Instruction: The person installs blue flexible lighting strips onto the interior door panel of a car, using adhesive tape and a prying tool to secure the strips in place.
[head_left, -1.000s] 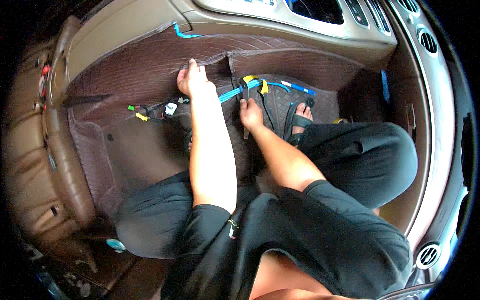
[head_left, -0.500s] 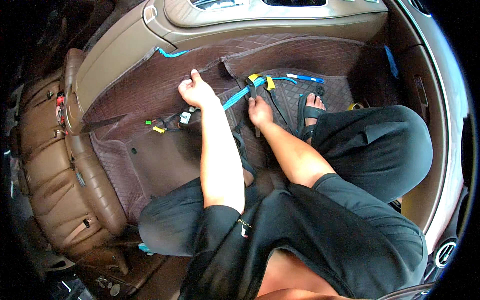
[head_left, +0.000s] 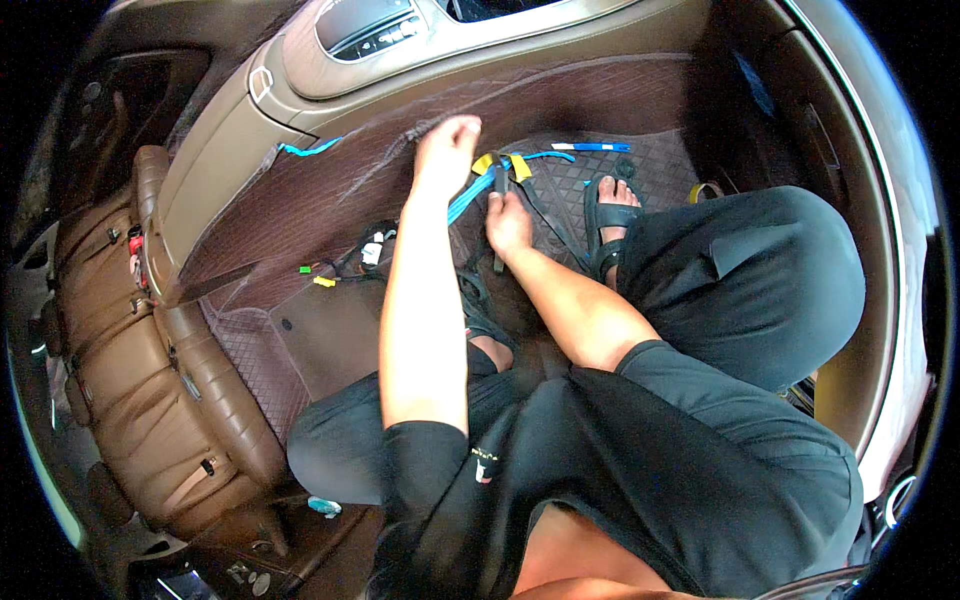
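My right hand (head_left: 510, 224) is closed around a narrow dark strip (head_left: 501, 178), whose lower end shows below the fingers. The strip's upper end crosses a bundle of blue cables (head_left: 468, 199) between two yellow pieces (head_left: 519, 168); its exact kind does not show. Above and left of that crossing, my left hand (head_left: 447, 152) is raised with its fingers curled together, slightly blurred; whatever they pinch is too small to make out. Behind my left forearm, dark wiring carries a white connector (head_left: 372, 250), a green connector (head_left: 305, 269) and a yellow connector (head_left: 324, 282).
I sit in a car footwell on a quilted brown mat (head_left: 255, 352). The centre console (head_left: 340, 105) runs along the far side, brown seats (head_left: 130, 370) at the left. A blue-handled tool (head_left: 590, 147) and a yellow roll (head_left: 704, 192) lie near my sandalled foot (head_left: 617, 212).
My left hand has swung to the right, up beside the crossing of strip and cables. My right hand keeps its hold. The whole view has shifted slightly.
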